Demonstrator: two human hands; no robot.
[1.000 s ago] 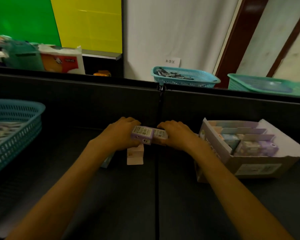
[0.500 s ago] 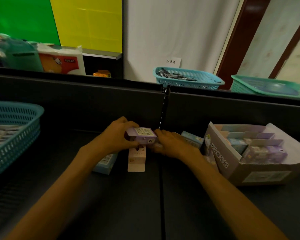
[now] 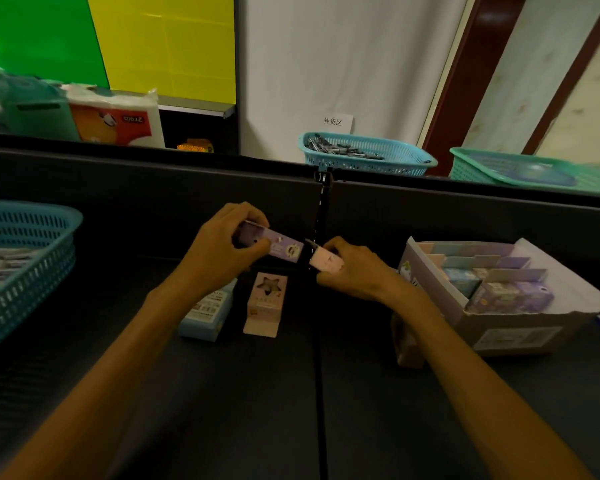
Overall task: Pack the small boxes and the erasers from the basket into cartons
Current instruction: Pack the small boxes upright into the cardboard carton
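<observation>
Open dark table surface is seen in front — passage is free there. The left is blocked by the blue basket, the right by the carton. Two small boxes lie mid-table; the rear is closed by a partition.

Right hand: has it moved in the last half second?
Yes. The right hand, pinching a small white block, has drawn back rightwards: it reached left of the black desk seam, now sits right of it.
</observation>
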